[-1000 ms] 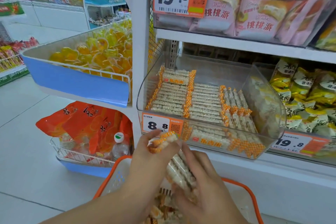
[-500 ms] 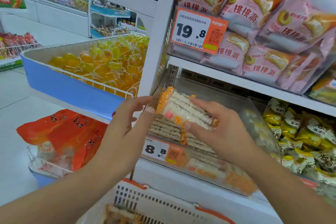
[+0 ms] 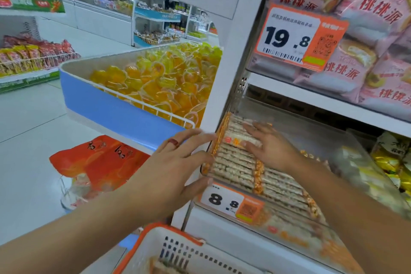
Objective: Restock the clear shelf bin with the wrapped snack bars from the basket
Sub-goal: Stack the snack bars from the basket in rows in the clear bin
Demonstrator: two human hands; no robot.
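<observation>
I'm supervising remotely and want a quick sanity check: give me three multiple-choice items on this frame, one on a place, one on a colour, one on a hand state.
1. Where is the right hand?
A. In the basket
B. On the snack bars in the clear bin
C. On the pink bags

2. What colour is the basket rim?
A. Orange
B. Green
C. Black

3. How is the left hand?
A. Gripping a bottle
B. Clenched in a fist
C. Fingers straight at the bin's left end

Key: 1 B, its palm lies flat on the snack bars inside the clear bin. 2 A, the rim edge shows orange. 3 C, its fingers are extended and hold nothing.
</observation>
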